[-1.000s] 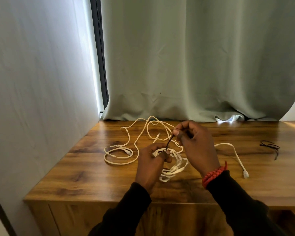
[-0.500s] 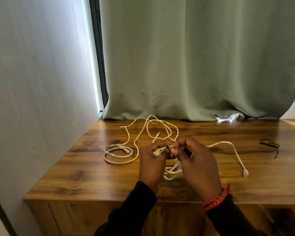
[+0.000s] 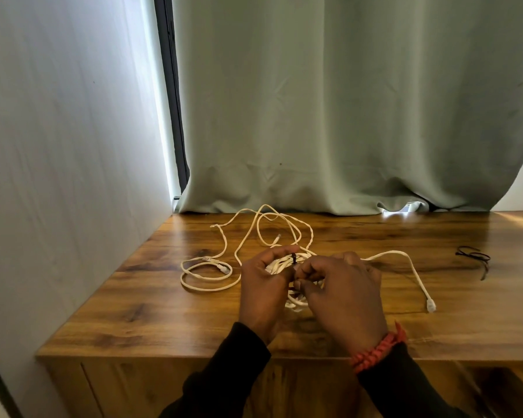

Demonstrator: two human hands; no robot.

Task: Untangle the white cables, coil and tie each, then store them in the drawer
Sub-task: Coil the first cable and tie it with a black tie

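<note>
My left hand (image 3: 263, 285) grips a coiled bundle of white cable (image 3: 280, 264) just above the wooden desk top (image 3: 163, 315). A thin black tie (image 3: 293, 259) is wrapped round that bundle. My right hand (image 3: 341, 288) pinches the tie's end beside the left fingers. One loose end of this cable runs right to a white plug (image 3: 430, 305). A second white cable (image 3: 206, 271) lies in loose loops to the left and behind. The lower part of the bundle is hidden by my hands.
Spare black ties (image 3: 473, 257) lie at the right of the desk. A grey-green curtain (image 3: 329, 116) hangs along the back edge and a wall (image 3: 58, 176) closes the left side. Wooden cabinet fronts (image 3: 133, 387) show below the desk edge.
My right hand came down from its raised pull on the black tie and closed in next to the left hand. The tie now sits tight on the bundle.
</note>
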